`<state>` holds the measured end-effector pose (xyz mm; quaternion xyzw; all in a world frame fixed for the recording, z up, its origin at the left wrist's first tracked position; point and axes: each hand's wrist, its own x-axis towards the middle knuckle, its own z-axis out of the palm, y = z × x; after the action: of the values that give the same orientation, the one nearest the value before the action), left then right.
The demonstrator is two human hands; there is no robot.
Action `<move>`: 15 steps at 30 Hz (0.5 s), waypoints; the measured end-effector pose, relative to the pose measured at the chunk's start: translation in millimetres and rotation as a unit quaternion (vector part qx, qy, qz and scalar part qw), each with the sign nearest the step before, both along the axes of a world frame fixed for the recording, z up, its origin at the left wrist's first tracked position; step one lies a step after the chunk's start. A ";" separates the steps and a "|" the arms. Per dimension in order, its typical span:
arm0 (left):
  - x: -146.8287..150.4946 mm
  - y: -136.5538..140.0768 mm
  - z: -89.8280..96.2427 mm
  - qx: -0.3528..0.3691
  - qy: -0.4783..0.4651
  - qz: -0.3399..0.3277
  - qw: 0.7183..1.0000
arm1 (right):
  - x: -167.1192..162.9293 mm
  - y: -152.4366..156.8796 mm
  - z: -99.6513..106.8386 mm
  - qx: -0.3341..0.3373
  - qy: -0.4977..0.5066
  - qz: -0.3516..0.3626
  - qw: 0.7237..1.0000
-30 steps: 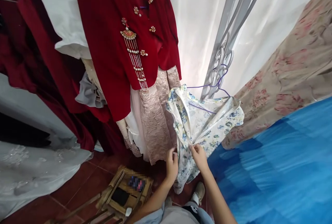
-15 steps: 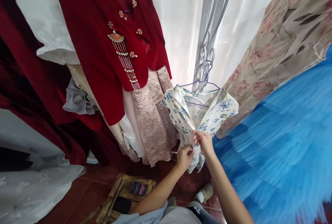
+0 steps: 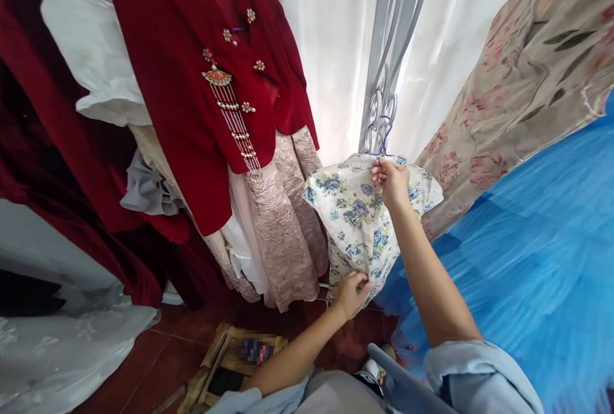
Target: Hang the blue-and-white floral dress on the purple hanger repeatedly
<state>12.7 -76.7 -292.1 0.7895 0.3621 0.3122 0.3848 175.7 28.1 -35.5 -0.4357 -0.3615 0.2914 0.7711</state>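
Note:
A white blouse with blue flowers (image 3: pixel 355 209) hangs on a purple hanger (image 3: pixel 386 135), its front drawn together up to the neck. My right hand (image 3: pixel 394 180) is closed in a pinch at the collar, just under the hanger's hook. Whatever small part sits between those fingertips is too small to make out apart from the blouse. Lower down, my left hand (image 3: pixel 352 292) is closed on the blouse's front near its hem.
A dark red jacket (image 3: pixel 192 94) with beaded brooches hangs on the left above a pink textured skirt (image 3: pixel 283 235). Grey metal rods (image 3: pixel 393 36) stand behind the blouse. To the right are a floral dress (image 3: pixel 499 107) and a blue ruffled skirt (image 3: pixel 503 260). A wooden stool (image 3: pixel 215 363) stands low on the tiled floor.
My right hand has moved up from the blouse's middle to its collar, and the open V neckline has closed. My left hand stays low, still holding the front.

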 end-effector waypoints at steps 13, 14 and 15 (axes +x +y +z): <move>64.2 160.3 305.0 0.310 0.068 -0.185 0.930 | -5.1 -27.8 -24.5 0.034 -0.133 -0.053 0.989; 68.9 162.9 306.6 0.310 0.086 -0.201 0.925 | -2.6 -25.1 -26.2 0.031 -0.136 -0.065 0.988; 72.6 164.8 306.7 0.321 0.088 -0.204 0.921 | -0.3 -22.0 -29.6 0.027 -0.138 -0.075 0.987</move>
<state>85.3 88.1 14.5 0.9517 0.1062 0.2557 0.1330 175.4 6.1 -65.1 -0.4764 -0.4387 0.1603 0.7449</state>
